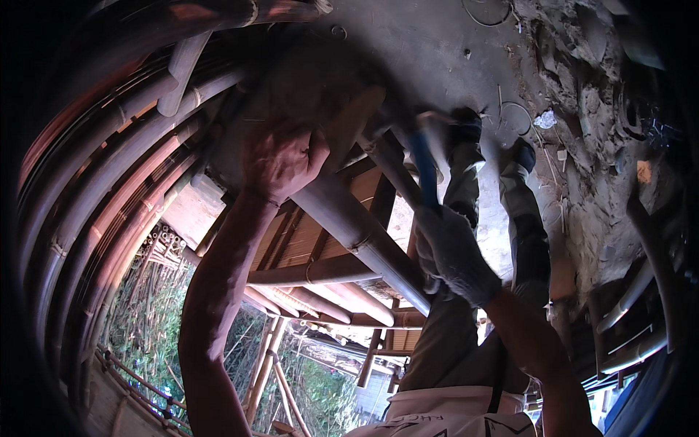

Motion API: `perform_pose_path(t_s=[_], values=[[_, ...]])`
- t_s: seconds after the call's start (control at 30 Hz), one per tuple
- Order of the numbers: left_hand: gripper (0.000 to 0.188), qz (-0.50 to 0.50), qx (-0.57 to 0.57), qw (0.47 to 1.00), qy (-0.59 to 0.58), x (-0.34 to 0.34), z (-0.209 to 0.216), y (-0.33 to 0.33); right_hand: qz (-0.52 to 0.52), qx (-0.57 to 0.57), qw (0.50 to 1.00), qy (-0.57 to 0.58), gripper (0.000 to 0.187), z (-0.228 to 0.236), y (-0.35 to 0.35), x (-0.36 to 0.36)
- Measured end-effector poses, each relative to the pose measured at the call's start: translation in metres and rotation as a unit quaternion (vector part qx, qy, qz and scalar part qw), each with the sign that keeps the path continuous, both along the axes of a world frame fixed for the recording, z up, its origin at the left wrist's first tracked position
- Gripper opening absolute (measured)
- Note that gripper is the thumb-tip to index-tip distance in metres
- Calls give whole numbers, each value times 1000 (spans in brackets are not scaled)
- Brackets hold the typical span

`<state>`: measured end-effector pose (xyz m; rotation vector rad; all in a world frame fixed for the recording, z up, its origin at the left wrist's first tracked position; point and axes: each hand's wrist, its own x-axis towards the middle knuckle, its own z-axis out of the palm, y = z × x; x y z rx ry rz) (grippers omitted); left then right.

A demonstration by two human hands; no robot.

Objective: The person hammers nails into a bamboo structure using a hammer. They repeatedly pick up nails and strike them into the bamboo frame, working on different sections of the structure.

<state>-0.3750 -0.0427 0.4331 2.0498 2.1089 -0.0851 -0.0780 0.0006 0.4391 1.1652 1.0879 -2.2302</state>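
Note:
My bare left hand point(284, 160) is closed in a fist at the upper middle, above the end of a thick bamboo pole point(357, 237). A pale brown, tapered piece of wood or bamboo point(354, 120) sticks out beside its thumb; whether the fingers hold it, I cannot tell. Lower and to the right, my right hand point(455, 251) wears a greyish work glove. Its fingers wrap round the blue handle of what looks like a hammer point(423, 167). The tool's far end is dark and smeared by motion.
Several long bamboo poles point(102, 189) curve along the left. Below my hands is a bamboo frame with crosspieces point(320, 271). My trousered legs point(526, 226) stand on grey ground point(429, 51). A rough, earthy slope point(597, 160) rises at the right, and greenery point(145, 313) shows at the lower left.

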Motion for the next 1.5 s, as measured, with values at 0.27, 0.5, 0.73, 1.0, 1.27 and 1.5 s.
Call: perform_pose_path(t_s=[0.27,0.5,0.73,1.0,1.27,1.5], values=[[11,-10,-19,999,49,7,-8,-5,-152,-271,949,-51,35,14,0,-4],[14,-33,67,996,48,44,3,21,-228,-294,926,-68,29,50,-21,87],[16,162,159,806,-546,333,47,170,-294,-226,910,-186,36,93,-50,243],[30,150,99,851,-494,430,-29,352,-290,-154,911,-249,31,79,-85,327],[31,57,30,926,-372,454,-37,393,-375,-234,871,-217,22,79,-79,340],[26,171,82,784,-591,455,-45,399,-424,-254,841,-222,18,59,-90,351]])
